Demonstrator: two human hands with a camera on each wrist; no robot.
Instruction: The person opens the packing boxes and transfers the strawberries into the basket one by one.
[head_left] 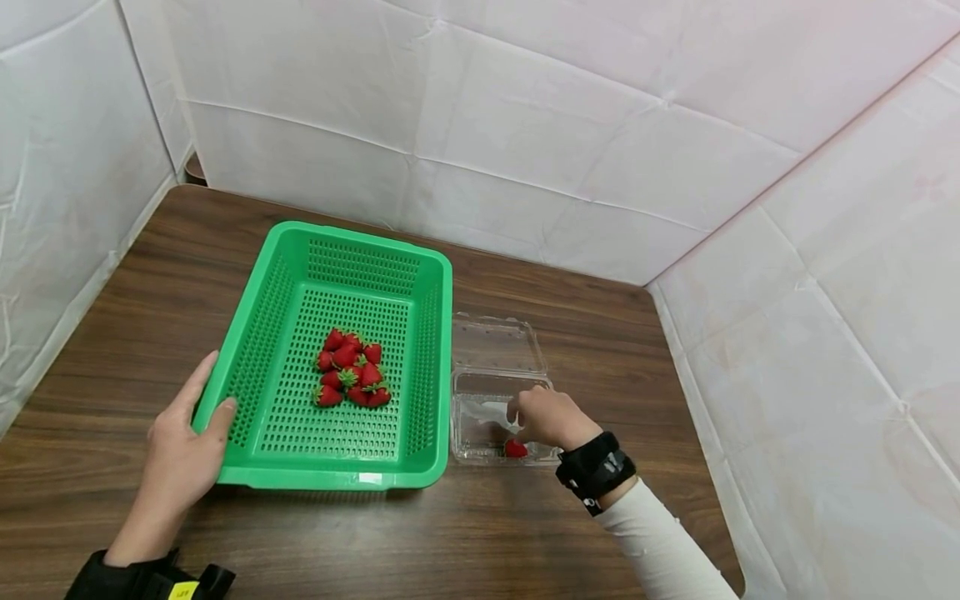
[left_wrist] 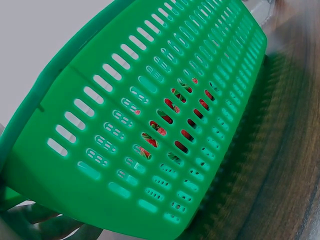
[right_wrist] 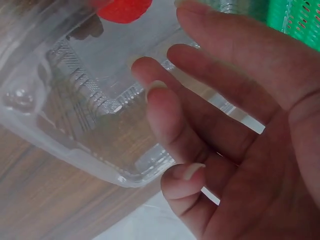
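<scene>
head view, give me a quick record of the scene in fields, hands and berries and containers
left hand: grips the near left rim of the green basket, thumb over the edge
right hand: fingers loosely curled inside the clear clamshell, holding nothing
strawberries in basket: a cluster on the basket floor
strawberry in clamshell: one, by the near wall
clamshell lid: open, lying back
surface: wooden table

Bright, even, diffuse light; soft shadows. Head view sharp, edges bowed. Left wrist view motion-blurred; right wrist close-up soft.
</scene>
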